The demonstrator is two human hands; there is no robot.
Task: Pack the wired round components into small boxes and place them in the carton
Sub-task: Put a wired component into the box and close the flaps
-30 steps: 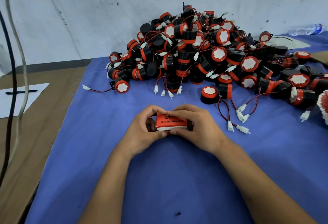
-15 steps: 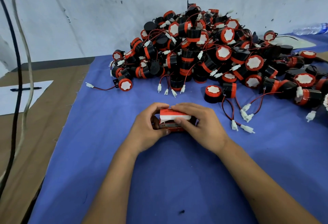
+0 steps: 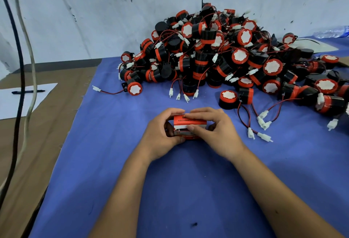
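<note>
Red-and-white cardboard, the small box (image 3: 189, 127) sits on the blue-covered counter (image 3: 170, 190) clamped between the left hand (image 3: 162, 132) and right hand (image 3: 215, 132), probably light and crushable, so best gripped by its stiff end edges.

Your left hand (image 3: 160, 134) and right hand (image 3: 213, 130) clasp a small red box (image 3: 188, 124) on the blue cloth (image 3: 188, 181), near the heap of round wired parts (image 3: 226, 54).
</note>
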